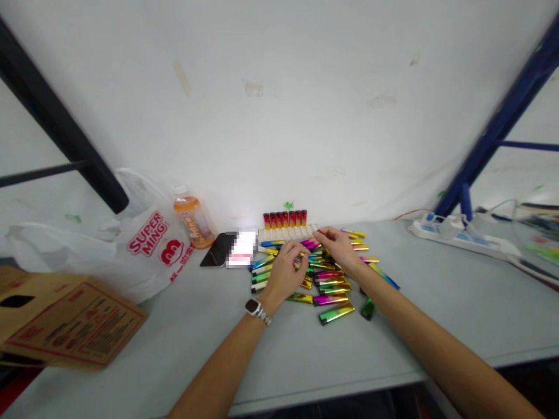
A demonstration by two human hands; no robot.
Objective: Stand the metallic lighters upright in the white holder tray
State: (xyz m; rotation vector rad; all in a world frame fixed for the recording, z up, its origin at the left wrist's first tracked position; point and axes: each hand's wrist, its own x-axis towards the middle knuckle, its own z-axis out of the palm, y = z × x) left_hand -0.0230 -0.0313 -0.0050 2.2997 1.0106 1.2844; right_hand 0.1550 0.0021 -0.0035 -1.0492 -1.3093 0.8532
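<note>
Many shiny coloured lighters (331, 299) lie in loose rows on the grey table. Behind them is a pale slotted tray (286, 233), with several red and yellow batteries (285, 219) standing upright in a row at its back. My left hand (289, 269), a watch on its wrist, is over the left part of the lighters, thumb and fingers curled but apart, with nothing visible between them. At the tray's right end, my right hand (335, 244) has its thumb and fingertips pinched together; what they hold is too small to make out.
Left of the tray lie a dark phone (217, 250) and a blurred white rectangle (241, 248). Further left are an orange drink bottle (193, 220), a white plastic bag (135, 256) and a cardboard box (78, 323). A white power strip (465, 237) lies at the right.
</note>
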